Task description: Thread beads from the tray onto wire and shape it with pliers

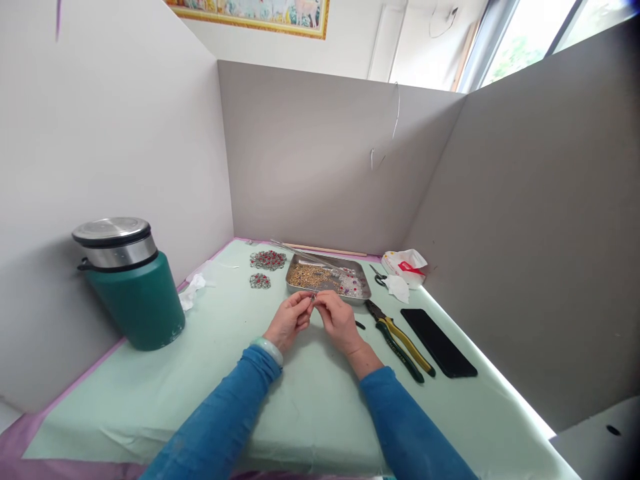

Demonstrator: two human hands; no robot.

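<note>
My left hand (290, 320) and my right hand (339, 321) meet fingertip to fingertip in front of a metal tray (367, 291). Both pinch at one spot, where a tiny shiny piece (313, 297) shows between them; its kind is too small to make out. Gold beads (309, 275) fill the tray's left part, and clear beads with some red and purple ones (351, 285) lie at its right. Behind my left hand sit a larger pile of wire pieces with red beads (268, 260) and a smaller pile (260, 281).
Right of my hands lie pliers (400, 340) with green and yellow handles and a black phone (439, 343). Small scissors (379, 276), crumpled tissue (398, 288) and a tissue pack (405, 265) are farther back. A green flask (135, 300) stands left. Grey panels (320, 160) enclose the table.
</note>
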